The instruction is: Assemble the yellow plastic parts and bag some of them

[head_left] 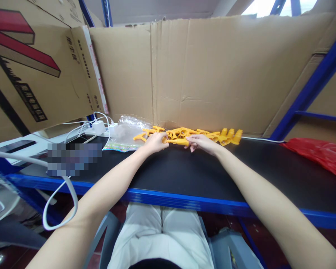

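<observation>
On the bench, both hands (179,144) pinch a yellow part (178,141).

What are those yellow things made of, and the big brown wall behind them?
The yellow pieces look like moulded plastic: one even bright colour, smooth with a slight shine. The brown wall is cardboard: dull, with creases and fold lines.

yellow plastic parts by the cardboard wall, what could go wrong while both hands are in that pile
1. The yellow plastic parts lie tangled in a row; lifting the one that the left hand and right hand pinch might drag neighbours along.
2. The clear plastic bag lies beside the left hand and could get pushed away.
3. The white cable hangs off the table edge near the left forearm and may snag.
</observation>
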{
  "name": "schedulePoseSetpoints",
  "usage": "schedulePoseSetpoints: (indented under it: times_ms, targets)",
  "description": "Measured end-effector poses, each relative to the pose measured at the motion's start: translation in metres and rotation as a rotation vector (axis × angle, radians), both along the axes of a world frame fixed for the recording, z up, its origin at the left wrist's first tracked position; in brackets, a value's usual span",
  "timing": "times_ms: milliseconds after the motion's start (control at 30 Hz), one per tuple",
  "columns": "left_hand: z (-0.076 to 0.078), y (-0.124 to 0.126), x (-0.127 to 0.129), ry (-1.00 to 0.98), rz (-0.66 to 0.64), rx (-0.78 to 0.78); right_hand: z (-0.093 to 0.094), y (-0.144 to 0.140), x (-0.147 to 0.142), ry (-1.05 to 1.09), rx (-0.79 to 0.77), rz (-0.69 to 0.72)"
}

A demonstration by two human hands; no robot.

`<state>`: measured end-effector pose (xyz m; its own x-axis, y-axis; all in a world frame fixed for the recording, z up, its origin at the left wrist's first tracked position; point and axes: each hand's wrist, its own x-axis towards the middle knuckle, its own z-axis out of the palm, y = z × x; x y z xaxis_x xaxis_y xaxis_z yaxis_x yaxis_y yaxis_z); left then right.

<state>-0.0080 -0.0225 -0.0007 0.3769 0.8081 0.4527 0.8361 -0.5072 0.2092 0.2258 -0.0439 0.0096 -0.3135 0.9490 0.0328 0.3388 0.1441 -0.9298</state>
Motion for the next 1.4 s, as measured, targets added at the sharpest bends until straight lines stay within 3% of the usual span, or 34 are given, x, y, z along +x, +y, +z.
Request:
schedulePoseSetpoints:
  times_ms: [667, 933, 1167, 1300, 1400]
  targets:
    - [-0.003, 0.003, -0.001, 0.009, 0.006, 0.014, -0.002, 0.004, -0.007, 0.192, -0.253, -0.1]
    - [-0.003, 0.002, -0.01, 0.039, -0.083, -0.056, -0.008, 0.004, -0.018, 0.522, -0.439, -0.066]
    - [-0.002, 0.001, -0.01, -0.079, -0.026, -0.009, -0.003, 0.008, -0.022, 0.742, -0.296, -0.207]
    - [-0.002, 0.003, -0.011, -0.076, 0.018, -0.012, 0.004, 0.02, 0.003, 0.703, 0.116, -0.413]
    - [-0.003, 0.007, -0.013, -0.059, 0.034, -0.029, 0.0, 0.03, 0.031, 0.619, 0.343, -0.588]
